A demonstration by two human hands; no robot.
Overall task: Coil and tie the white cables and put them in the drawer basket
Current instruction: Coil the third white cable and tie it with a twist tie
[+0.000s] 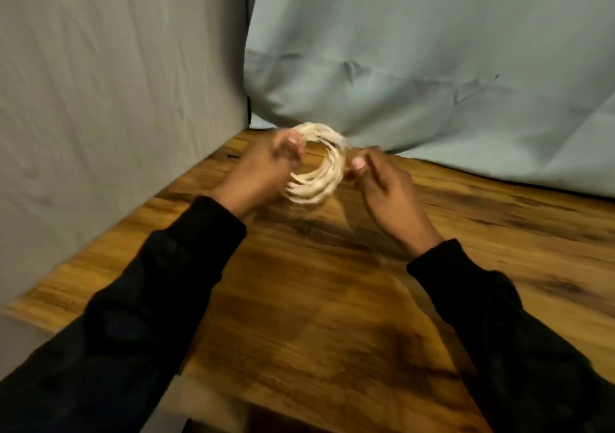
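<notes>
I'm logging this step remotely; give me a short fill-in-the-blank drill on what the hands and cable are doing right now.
1. The white cable is wound into a ____ held between both hands.
2. The left hand grips the coil's ____ side, and the right hand pinches the opposite side.
3. The hands work above a ____ table.
4. Both arms wear ____ sleeves.

Missing words: coil; left; wooden; black
</notes>
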